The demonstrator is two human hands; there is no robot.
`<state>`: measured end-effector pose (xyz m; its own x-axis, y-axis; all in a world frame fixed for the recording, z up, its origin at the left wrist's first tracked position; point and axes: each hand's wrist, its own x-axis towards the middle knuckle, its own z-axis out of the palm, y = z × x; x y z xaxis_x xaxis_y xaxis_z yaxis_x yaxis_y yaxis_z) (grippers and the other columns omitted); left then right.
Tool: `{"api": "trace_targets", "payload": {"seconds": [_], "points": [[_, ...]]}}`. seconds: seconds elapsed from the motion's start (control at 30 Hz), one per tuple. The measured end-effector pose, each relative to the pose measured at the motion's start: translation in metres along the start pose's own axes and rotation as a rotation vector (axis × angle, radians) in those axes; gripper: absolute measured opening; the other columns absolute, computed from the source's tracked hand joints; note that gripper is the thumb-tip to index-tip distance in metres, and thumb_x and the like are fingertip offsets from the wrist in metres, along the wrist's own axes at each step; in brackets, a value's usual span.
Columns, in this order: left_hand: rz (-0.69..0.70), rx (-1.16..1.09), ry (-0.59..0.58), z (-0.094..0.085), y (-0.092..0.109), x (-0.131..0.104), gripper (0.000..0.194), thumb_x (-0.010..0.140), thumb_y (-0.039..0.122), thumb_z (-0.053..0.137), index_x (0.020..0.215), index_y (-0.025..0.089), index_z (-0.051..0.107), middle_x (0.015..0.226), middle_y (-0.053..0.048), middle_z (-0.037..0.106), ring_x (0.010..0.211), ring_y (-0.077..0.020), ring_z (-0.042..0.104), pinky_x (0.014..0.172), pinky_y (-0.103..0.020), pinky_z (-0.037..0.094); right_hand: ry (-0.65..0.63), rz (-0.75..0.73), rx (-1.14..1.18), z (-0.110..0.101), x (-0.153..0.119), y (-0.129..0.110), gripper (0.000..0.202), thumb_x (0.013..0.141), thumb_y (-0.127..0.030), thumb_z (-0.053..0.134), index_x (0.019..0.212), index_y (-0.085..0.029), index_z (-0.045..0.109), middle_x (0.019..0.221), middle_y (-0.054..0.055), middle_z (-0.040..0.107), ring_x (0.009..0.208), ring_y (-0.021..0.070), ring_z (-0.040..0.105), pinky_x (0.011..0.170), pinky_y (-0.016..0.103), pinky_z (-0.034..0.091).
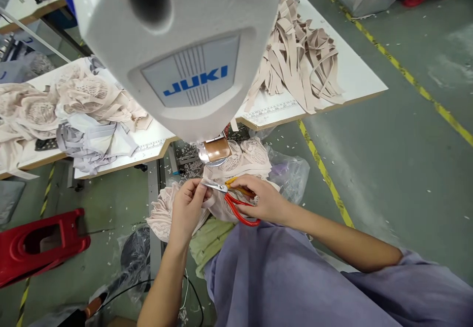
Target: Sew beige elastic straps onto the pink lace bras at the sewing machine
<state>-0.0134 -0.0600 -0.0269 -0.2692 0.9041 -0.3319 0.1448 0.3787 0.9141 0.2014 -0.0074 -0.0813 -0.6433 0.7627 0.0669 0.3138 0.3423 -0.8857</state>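
My right hand (266,198) is closed around a pair of scissors (236,208) with one red handle loop and one orange-yellow loop. The metal blades point left and their tips meet the fingertips of my left hand (187,206). There, thumb and forefinger pinch the edge of a beige lace garment (221,206), just below the sewing machine's needle area. More beige lace (253,157) lies bunched behind the scissors, under the white JUKI sewing machine head (177,46). The exact spot between the blades is too small to make out.
Beige lace garments (81,90) and grey-lilac pieces (94,139) are heaped on the left table. Beige fabric strips (295,55) cover part of the right table. A red stool (40,243) is at lower left. Clear plastic (291,176) hangs right of the lace.
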Motion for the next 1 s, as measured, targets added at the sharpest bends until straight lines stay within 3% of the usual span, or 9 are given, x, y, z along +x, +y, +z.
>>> {"api": "trace_targets", "payload": {"seconds": [0.23, 0.4, 0.53, 0.63, 0.7, 0.77, 0.87, 0.93, 1.0], "points": [[-0.008, 0.013, 0.037, -0.001, -0.002, 0.005, 0.027, 0.092, 0.04, 0.058, 0.078, 0.018, 0.064, 0.068, 0.001, 0.062, 0.062, -0.01, 0.054, 0.058, -0.02, 0.041, -0.037, 0.078, 0.046, -0.002, 0.001, 0.003, 0.038, 0.083, -0.028, 0.069, 0.12, -0.028, 0.066, 0.107, 0.005, 0.072, 0.085, 0.019, 0.068, 0.074, 0.031, 0.054], [0.039, 0.066, 0.122, -0.005, -0.007, 0.008, 0.025, 0.093, 0.04, 0.056, 0.086, 0.019, 0.068, 0.074, -0.001, 0.067, 0.069, -0.0131, 0.061, 0.063, -0.022, 0.046, 0.042, 0.174, 0.074, -0.009, -0.01, 0.014, 0.031, 0.084, -0.036, 0.067, 0.114, -0.027, 0.069, 0.103, 0.005, 0.073, 0.073, 0.0163, 0.066, 0.063, 0.029, 0.053], [0.177, 0.307, 0.238, -0.014, -0.014, 0.009, 0.021, 0.092, 0.036, 0.057, 0.096, 0.02, 0.069, 0.084, -0.005, 0.074, 0.078, -0.0176, 0.068, 0.071, -0.027, 0.05, 0.024, 0.189, -0.086, -0.043, -0.011, 0.032, 0.032, 0.082, -0.042, 0.067, 0.109, -0.026, 0.072, 0.093, 0.005, 0.074, 0.063, 0.0162, 0.064, 0.055, 0.029, 0.051], [0.244, 0.423, 0.277, -0.02, -0.013, 0.011, 0.023, 0.089, 0.032, 0.06, 0.108, 0.022, 0.066, 0.08, -0.003, 0.075, 0.075, -0.0177, 0.069, 0.071, -0.028, 0.051, 0.101, 0.239, -0.336, -0.085, 0.016, 0.049, 0.036, 0.082, -0.044, 0.065, 0.112, -0.025, 0.07, 0.093, 0.005, 0.074, 0.064, 0.0187, 0.064, 0.055, 0.03, 0.049], [0.205, 0.396, 0.21, -0.024, -0.007, 0.014, 0.024, 0.089, 0.032, 0.059, 0.109, 0.021, 0.066, 0.08, -0.004, 0.075, 0.075, -0.0183, 0.07, 0.072, -0.028, 0.053, 0.221, 0.283, -0.488, -0.115, 0.05, 0.062, 0.041, 0.084, -0.046, 0.063, 0.115, -0.021, 0.068, 0.098, 0.008, 0.073, 0.073, 0.0223, 0.066, 0.061, 0.032, 0.049], [0.104, 0.307, 0.05, -0.028, 0.002, 0.019, 0.024, 0.091, 0.035, 0.055, 0.106, 0.02, 0.067, 0.084, -0.006, 0.076, 0.08, -0.0199, 0.072, 0.074, -0.03, 0.055, 0.321, 0.283, -0.62, -0.145, 0.087, 0.073, 0.043, 0.087, -0.044, 0.059, 0.118, -0.015, 0.067, 0.105, 0.013, 0.072, 0.086, 0.0274, 0.066, 0.07, 0.037, 0.05], [-0.01, 0.19, -0.242, -0.037, 0.013, 0.027, 0.033, 0.094, 0.04, 0.05, 0.117, 0.019, 0.062, 0.098, -0.009, 0.076, 0.091, -0.022, 0.073, 0.08, -0.034, 0.057, 0.281, 0.153, -0.708, -0.173, 0.126, 0.076, 0.038, 0.091, -0.032, 0.053, 0.118, -0.01, 0.067, 0.119, 0.018, 0.068, 0.108, 0.0327, 0.062, 0.09, 0.046, 0.046], [0.069, 0.349, -0.277, -0.04, 0.014, 0.032, 0.032, 0.097, 0.038, 0.046, 0.12, 0.02, 0.059, 0.1, -0.009, 0.075, 0.092, -0.0219, 0.072, 0.08, -0.036, 0.056, 0.318, 0.072, -0.668, -0.171, 0.127, 0.064, 0.037, 0.092, -0.032, 0.051, 0.118, -0.011, 0.067, 0.125, 0.019, 0.064, 0.116, 0.0342, 0.058, 0.098, 0.051, 0.042], [0.202, 0.597, -0.155, -0.038, 0.01, 0.035, 0.025, 0.097, 0.034, 0.047, 0.111, 0.021, 0.063, 0.1, -0.01, 0.073, 0.095, -0.0242, 0.069, 0.082, -0.039, 0.054, 0.354, 0.052, -0.516, -0.149, 0.107, 0.042, 0.038, 0.093, -0.039, 0.053, 0.116, -0.013, 0.067, 0.122, 0.018, 0.065, 0.113, 0.0333, 0.059, 0.095, 0.049, 0.045]]}}
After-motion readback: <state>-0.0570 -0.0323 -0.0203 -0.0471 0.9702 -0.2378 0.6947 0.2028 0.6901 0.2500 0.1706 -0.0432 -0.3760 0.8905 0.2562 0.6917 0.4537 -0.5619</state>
